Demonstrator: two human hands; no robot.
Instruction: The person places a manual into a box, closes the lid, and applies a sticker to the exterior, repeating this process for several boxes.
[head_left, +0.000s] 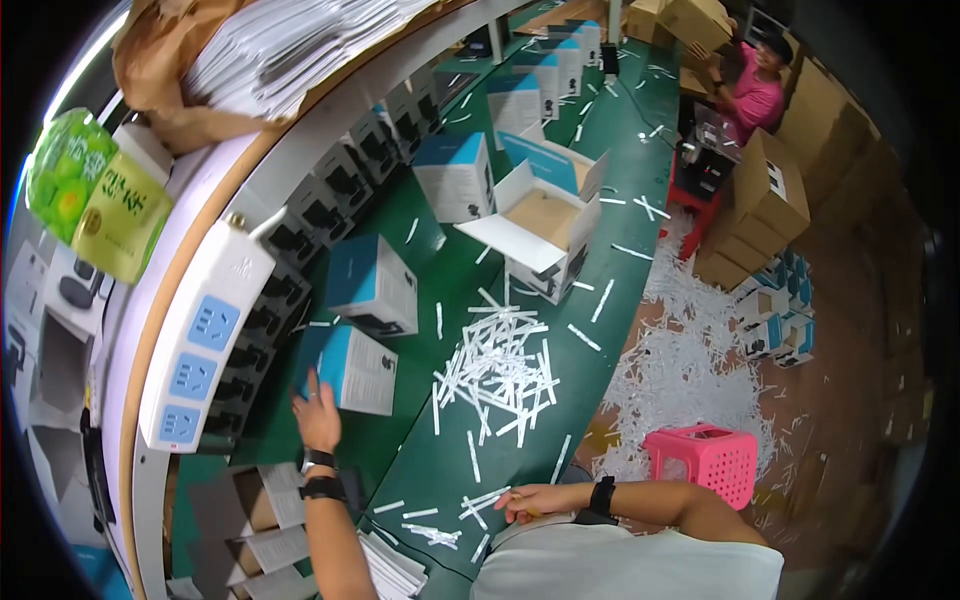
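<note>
Left hand (pixel 318 418) reaches forward, empty fingers spread beside the box (pixel 365 370), bare green table (pixel 375 450) rightward of them. Right hand (pixel 535 502) half-curls, its hold unclear; table edge (pixel 634 320) is ahead-right.

Ahead of our right hand (pixel 540 501), strips (pixel 500 362) lie heaped on the table (pixel 425 478); 1 box (pixel 366 374) stands beside our left hand (pixel 318 416).

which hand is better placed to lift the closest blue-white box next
Likely the left hand: it is right beside the box, while the right hand is farther off, near loose white strips.
</note>
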